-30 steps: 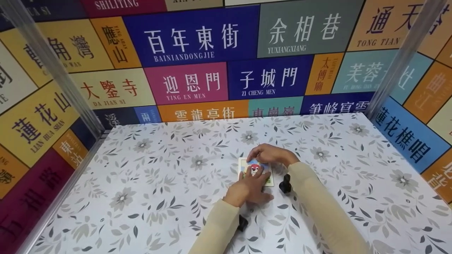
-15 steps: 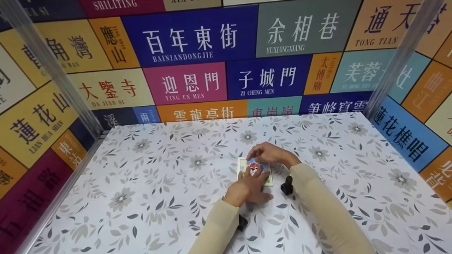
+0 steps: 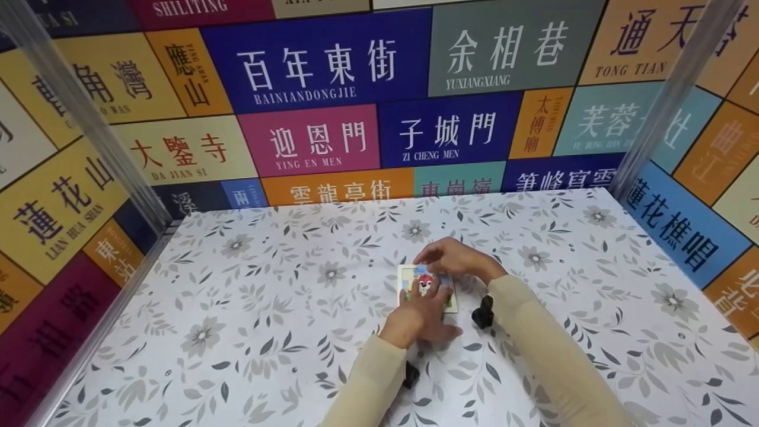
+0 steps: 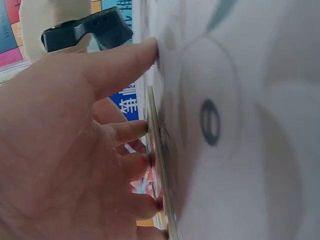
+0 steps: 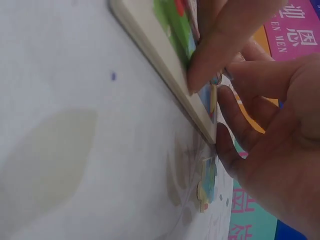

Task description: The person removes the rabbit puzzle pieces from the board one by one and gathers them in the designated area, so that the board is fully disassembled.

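A thin wooden jigsaw puzzle board [image 3: 405,274] with a red-headed cartoon animal lies flat on the table. My left hand [image 3: 418,315] spreads over its near side, fingertips pressing on the board and thumb on the tablecloth. At the far edge, my right hand [image 3: 456,260] bends over with curled fingers. In the right wrist view, its thumb and fingers pinch at a slightly raised puzzle piece [image 5: 214,100] by the board's corner; the grip is partly hidden. Another loose jigsaw piece [image 5: 206,185] lies on the tablecloth just past that corner, below my right hand's fingers.
A white tablecloth [image 3: 237,320] with grey leaves and flowers covers the table. Colourful panels [image 3: 320,59] with Chinese place names stand behind and at both sides. Black wrist mounts [image 3: 483,312] show at both sleeves.
My left wrist has shifted slightly to the right, its fingers staying on the board. The right hand keeps nearly the same place at the far edge. The head view has drifted a little.
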The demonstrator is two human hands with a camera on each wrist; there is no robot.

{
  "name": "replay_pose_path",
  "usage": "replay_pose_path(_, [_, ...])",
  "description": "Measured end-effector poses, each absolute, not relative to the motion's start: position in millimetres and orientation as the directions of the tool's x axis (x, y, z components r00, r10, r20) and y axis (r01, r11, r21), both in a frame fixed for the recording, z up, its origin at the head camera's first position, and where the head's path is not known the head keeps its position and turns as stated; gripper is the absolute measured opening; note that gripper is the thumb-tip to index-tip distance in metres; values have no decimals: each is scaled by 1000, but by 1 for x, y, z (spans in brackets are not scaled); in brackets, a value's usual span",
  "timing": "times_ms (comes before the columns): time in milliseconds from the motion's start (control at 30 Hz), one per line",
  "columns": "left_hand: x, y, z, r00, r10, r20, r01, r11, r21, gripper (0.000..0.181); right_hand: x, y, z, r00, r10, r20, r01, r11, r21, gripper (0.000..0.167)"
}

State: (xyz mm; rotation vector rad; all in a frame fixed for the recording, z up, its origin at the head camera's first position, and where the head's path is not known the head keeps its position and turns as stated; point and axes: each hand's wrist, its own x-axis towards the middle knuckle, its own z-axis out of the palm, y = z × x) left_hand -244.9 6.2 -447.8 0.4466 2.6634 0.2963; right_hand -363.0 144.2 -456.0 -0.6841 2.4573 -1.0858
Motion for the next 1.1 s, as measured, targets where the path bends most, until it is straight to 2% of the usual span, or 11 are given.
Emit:
replay_pose_path(267, [-244, 7, -449, -860, 351, -370, 267, 928, 260, 82, -365, 161, -449, -852, -521, -50, -297, 560, -774, 25])
replay_pose_path(567, [-243, 8, -449, -869, 345, -355, 264, 929, 257, 82, -366, 210, -439, -919, -381, -106, -173, 629, -758, 25])
replay_pose_path(767, [-243, 6, -450, -869, 335, -365, 242, 930, 277, 81, -364, 241, -447, -930, -349, -115, -162, 671, -724, 23])
replay_pose_path(1100, [-240, 5, -450, -871, 350, -345, 261, 924, 278, 80, -356, 247, -461, -948, -301, -104, -148, 707, -691, 18])
